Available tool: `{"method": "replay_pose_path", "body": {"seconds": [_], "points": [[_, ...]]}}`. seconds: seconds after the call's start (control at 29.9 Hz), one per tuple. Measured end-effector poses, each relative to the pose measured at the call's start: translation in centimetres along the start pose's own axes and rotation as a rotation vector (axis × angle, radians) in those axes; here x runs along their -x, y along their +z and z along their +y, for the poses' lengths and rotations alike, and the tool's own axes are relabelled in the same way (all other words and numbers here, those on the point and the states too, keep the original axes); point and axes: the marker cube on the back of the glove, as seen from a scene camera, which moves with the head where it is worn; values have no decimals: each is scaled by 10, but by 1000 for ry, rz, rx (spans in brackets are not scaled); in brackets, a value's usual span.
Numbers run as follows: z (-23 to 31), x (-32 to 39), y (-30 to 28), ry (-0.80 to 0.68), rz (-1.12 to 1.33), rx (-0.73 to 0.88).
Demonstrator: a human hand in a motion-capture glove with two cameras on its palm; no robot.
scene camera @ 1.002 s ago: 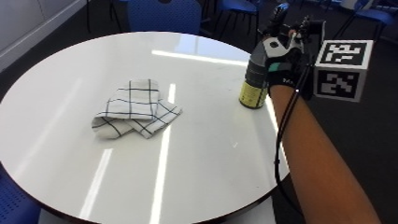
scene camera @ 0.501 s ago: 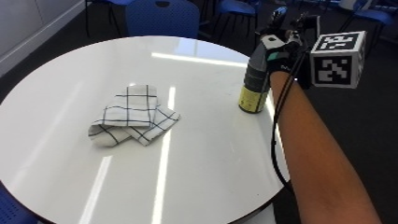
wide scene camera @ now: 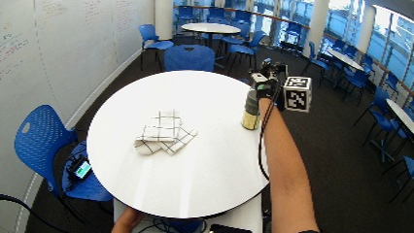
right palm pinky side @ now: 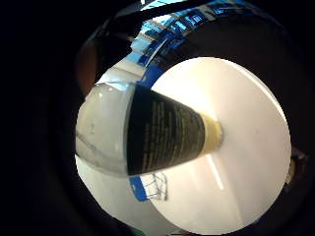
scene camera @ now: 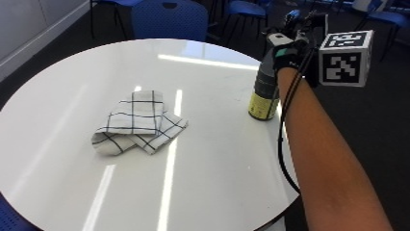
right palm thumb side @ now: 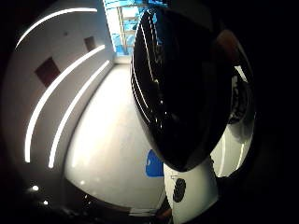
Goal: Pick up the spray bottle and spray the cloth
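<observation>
Blue chairs [wide scene camera: 48,141] ringed the round white table [scene camera: 192,192] in a room of whiteboards and windows. On the table's left half a white cloth [scene camera: 135,123] with a dark check lay folded in loose layers, flat and well apart from everything else, presumably set out as the target for the spray. To its right, near the table's right edge, the spray bottle [scene camera: 264,91] stood upright on the tabletop, dark-bodied with a yellowish band at its base. The gloved right hand [scene camera: 286,54] reached in from the near right along an outstretched forearm and sat at the bottle's upper part, covering the spray head. The little-finger palm view showed the bottle's body running straight away from the palm down to the table, so the palm was right against it. The fingers themselves were hidden, so whether they had wrapped around the bottle could not be told. The bottle's base appeared not yet lifted.
</observation>
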Motion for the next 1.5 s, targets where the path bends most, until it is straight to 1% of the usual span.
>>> {"method": "replay_pose_path", "body": {"seconds": [0.43, 0.6, 0.73, 1.0, 1.24, 1.5], "points": [[-10, 5, -2, -22, -39, -89], [-10, 9, 2, -87, -12, -154], [-4, 28, 11, -161, -20, -230], [-4, 82, -13, -255, -38, -401], [3, 122, -14, -302, -71, -420], [11, 130, -18, -305, -81, -437]]}}
